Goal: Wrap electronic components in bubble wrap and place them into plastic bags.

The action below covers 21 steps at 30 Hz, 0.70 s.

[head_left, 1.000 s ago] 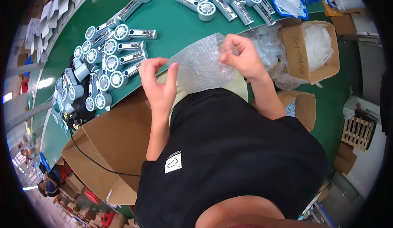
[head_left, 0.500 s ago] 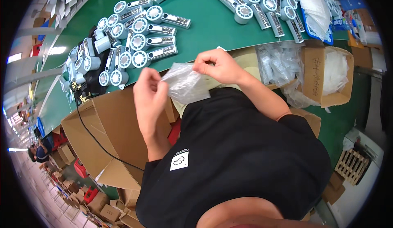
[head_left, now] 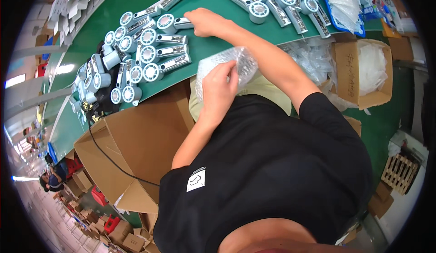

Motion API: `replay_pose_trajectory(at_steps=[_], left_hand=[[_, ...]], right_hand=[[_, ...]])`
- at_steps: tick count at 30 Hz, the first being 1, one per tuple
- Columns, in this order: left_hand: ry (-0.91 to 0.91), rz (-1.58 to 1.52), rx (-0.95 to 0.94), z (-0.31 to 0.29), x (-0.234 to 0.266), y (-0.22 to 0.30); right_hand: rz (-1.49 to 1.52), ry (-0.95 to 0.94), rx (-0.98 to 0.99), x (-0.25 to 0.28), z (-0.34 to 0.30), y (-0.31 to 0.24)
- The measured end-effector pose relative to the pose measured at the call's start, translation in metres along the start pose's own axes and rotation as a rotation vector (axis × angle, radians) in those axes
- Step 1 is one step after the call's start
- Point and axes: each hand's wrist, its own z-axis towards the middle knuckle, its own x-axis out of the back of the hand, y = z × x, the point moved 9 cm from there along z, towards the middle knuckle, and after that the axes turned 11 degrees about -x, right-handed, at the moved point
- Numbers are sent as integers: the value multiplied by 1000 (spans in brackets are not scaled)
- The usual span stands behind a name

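I've got the left grip pinched on a clear bubble bag, thumb and fingers near its middle, so plastic pokes out on both sides. Bag's at the near edge of the worktop, over the lap. My right grip is farther in from that edge, fingers at the handle end of a light blue fan whose round head points left. Honestly can't tell if they're closed around it.
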Motion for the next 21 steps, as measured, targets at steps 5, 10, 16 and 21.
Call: replay_pose_trajectory(at_steps=[5,10,16,21], left_hand=[[177,254,-187,38,54,38],[328,231,-528,84,90,103],[-108,331,-469,91,-61,-6],[-177,181,-127,84,-81,-58]], right_hand=[[585,352,-81,91,-103,56],[1020,699,-43,140,-232,112],[1392,585,-85,66,-273,144],[1295,512,-236,-1,-285,156]])
